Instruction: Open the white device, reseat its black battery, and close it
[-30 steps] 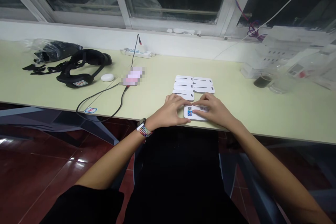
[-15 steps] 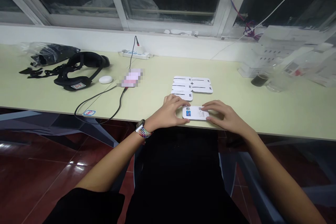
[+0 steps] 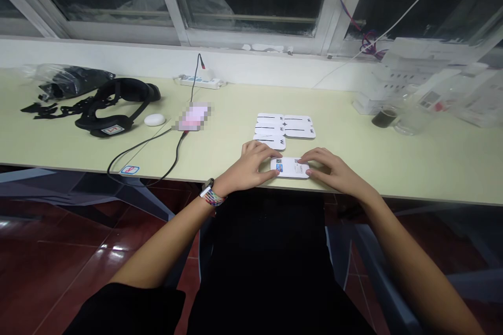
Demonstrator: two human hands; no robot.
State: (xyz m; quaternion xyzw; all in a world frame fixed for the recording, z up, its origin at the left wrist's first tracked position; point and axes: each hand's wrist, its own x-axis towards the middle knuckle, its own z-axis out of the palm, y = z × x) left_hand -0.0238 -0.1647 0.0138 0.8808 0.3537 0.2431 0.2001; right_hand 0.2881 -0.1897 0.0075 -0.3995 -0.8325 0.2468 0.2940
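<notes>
The scene is filled mostly by a long pale-green bench [image 3: 231, 159], by which the person is seated; clock directions are taken from the flat white box between the hands. At two o'clock a white carton [image 3: 406, 65] is set back toward the window wall. At ten o'clock a black headset [image 3: 133, 89] is laid on the bench, with a plastic bag [image 3: 74, 81] just behind it.

The left end of the flat white box [image 3: 289, 166] is gripped between thumb and fingers by the left hand [image 3: 253, 167]; the right end is gripped likewise by the right hand [image 3: 332, 171]. The box is placed close to the near edge of the bench, stickers facing up (their print is too small to be read).

At twelve o'clock, just beyond the hands, five white packs [image 3: 299, 128] are laid out in two columns, each marked with a black line. At ten o'clock a phone [image 3: 192, 116] (its screen blurred out) is joined to a dark cable [image 3: 135, 141]. Nearer the headset, a small white case [image 3: 154, 120] is seen.
</notes>
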